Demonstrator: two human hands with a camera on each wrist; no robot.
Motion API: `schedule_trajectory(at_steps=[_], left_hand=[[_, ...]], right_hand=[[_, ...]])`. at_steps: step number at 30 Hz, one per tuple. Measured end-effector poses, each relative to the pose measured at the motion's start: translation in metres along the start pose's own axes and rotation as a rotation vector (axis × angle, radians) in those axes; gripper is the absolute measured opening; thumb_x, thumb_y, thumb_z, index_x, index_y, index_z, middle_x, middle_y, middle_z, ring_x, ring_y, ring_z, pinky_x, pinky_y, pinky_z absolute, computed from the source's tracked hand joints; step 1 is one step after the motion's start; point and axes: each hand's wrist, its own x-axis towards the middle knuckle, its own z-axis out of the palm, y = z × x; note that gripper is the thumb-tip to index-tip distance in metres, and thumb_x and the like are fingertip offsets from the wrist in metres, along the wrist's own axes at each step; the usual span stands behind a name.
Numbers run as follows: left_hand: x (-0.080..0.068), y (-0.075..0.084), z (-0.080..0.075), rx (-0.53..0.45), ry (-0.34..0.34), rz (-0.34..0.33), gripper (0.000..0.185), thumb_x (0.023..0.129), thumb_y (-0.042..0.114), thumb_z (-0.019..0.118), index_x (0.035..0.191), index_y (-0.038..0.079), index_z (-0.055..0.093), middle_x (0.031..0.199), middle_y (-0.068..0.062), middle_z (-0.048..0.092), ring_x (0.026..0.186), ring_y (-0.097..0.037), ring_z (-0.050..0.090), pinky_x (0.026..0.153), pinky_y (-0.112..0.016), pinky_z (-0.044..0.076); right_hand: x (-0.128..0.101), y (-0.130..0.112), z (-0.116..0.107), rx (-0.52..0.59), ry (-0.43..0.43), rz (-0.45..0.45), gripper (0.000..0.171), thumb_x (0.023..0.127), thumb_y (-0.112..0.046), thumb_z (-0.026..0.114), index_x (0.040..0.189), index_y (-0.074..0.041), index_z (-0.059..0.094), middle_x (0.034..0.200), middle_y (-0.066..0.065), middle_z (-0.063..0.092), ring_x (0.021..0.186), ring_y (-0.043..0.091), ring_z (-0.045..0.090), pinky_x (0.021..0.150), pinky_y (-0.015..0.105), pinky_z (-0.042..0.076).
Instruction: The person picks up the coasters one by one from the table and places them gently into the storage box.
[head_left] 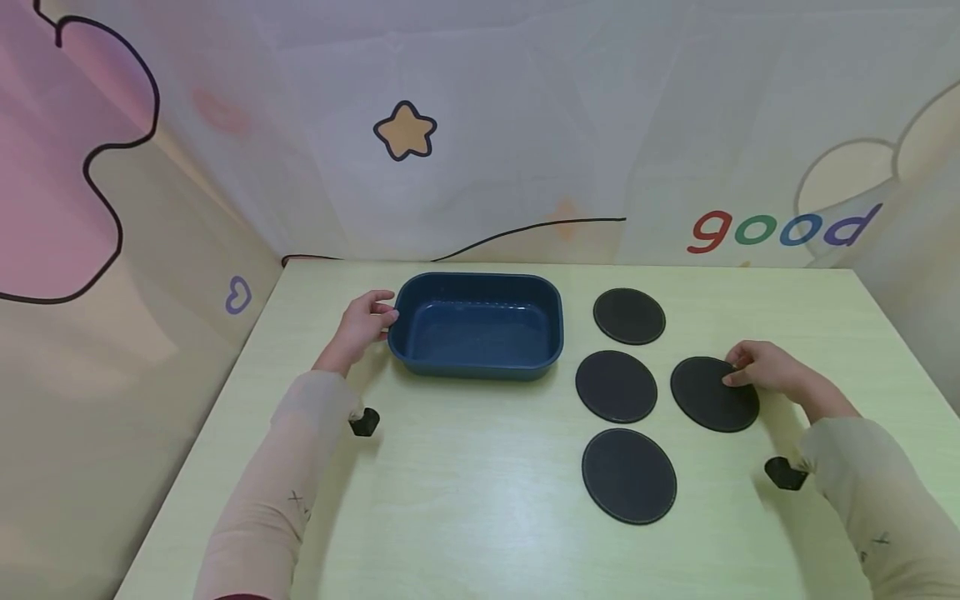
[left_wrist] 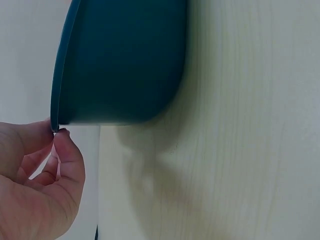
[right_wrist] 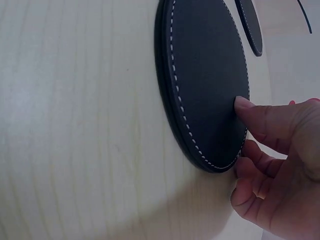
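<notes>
A dark blue rectangular basin (head_left: 480, 368) stands on the table, its inside bare. At its left end my left hand (head_left: 362, 325) pinches the rim between thumb and fingers; the left wrist view shows the basin wall (left_wrist: 125, 60) and the hand (left_wrist: 47, 175) at the lip. On the right, my right hand (head_left: 768, 371) holds the edge of a round black coaster (head_left: 708, 396), thumb on top and fingers at the side. White stitching runs round that coaster (right_wrist: 207, 75) in the right wrist view, beside the hand (right_wrist: 280, 165).
Three more round black coasters lie between basin and right hand: a back one (head_left: 629, 317), a middle one (head_left: 617, 387) and a front one (head_left: 629, 477). The pale wooden table (head_left: 450, 500) meets a printed cloth backdrop (head_left: 525, 125) behind and at the sides.
</notes>
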Motion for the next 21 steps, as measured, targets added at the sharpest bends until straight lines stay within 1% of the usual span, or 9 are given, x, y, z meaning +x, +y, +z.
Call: schedule_trajectory(at_steps=[5, 9, 14, 21], left_hand=[[0.0021, -0.0008, 0.0, 0.001, 0.005, -0.013, 0.041, 0.091, 0.01, 0.046, 0.131, 0.01, 0.039, 0.109, -0.011, 0.045, 0.088, -0.019, 0.049, 0.068, -0.022, 0.047], [0.0009, 0.0005, 0.0008, 0.001, 0.005, -0.009, 0.041, 0.091, 0.009, 0.046, 0.131, 0.009, 0.039, 0.11, -0.013, 0.045, 0.089, -0.02, 0.05, 0.069, -0.024, 0.048], [-0.0003, 0.0008, 0.0016, 0.009, 0.004, -0.002, 0.041, 0.091, 0.009, 0.046, 0.131, 0.009, 0.038, 0.11, -0.012, 0.045, 0.088, -0.02, 0.05, 0.072, -0.026, 0.049], [0.0011, -0.0001, 0.002, 0.004, 0.013, -0.008, 0.04, 0.091, 0.009, 0.046, 0.131, 0.01, 0.039, 0.11, -0.012, 0.045, 0.089, -0.021, 0.05, 0.074, -0.028, 0.049]], right_hand=[[0.0017, -0.0016, -0.0019, -0.025, -0.007, -0.006, 0.035, 0.079, -0.015, 0.062, 0.099, 0.01, 0.046, 0.088, 0.014, 0.048, 0.084, 0.027, 0.042, 0.069, 0.031, 0.035], [0.0025, -0.0011, -0.0029, -0.032, -0.019, -0.005, 0.034, 0.08, -0.014, 0.062, 0.097, 0.01, 0.045, 0.087, 0.014, 0.047, 0.083, 0.026, 0.042, 0.068, 0.03, 0.034], [-0.0003, -0.0032, -0.0044, -0.027, -0.038, -0.008, 0.034, 0.08, -0.014, 0.061, 0.097, 0.009, 0.042, 0.087, 0.014, 0.045, 0.084, 0.027, 0.041, 0.067, 0.03, 0.034], [-0.0048, -0.0088, -0.01, 0.008, -0.048, -0.036, 0.032, 0.081, -0.013, 0.06, 0.094, 0.006, 0.037, 0.087, 0.013, 0.042, 0.076, 0.022, 0.039, 0.058, 0.029, 0.033]])
